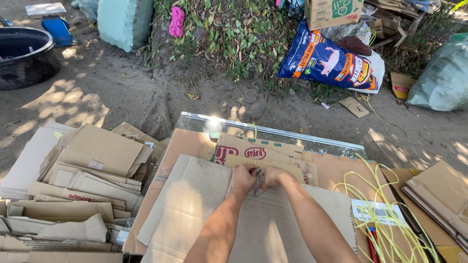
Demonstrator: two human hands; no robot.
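A large flattened cardboard sheet [195, 204] lies on top of a stack of flattened boxes [253, 148] in front of me. Both my hands meet at its far edge. My left hand [243, 176] is closed with its knuckles up, and my right hand [273, 178] is closed beside it. Between them they grip a small dark grey tool or handle [258, 181]; what it is stays unclear. Its tip presses against the cardboard sheet.
A heap of flattened cartons [78, 185] lies at the left. Yellow plastic strapping [385, 214] tangles at the right, beside more cardboard [438, 190]. A metal sheet edge [273, 130] borders the stack. Beyond: dirt ground, a black tub [24, 56], a blue feed sack [331, 61].
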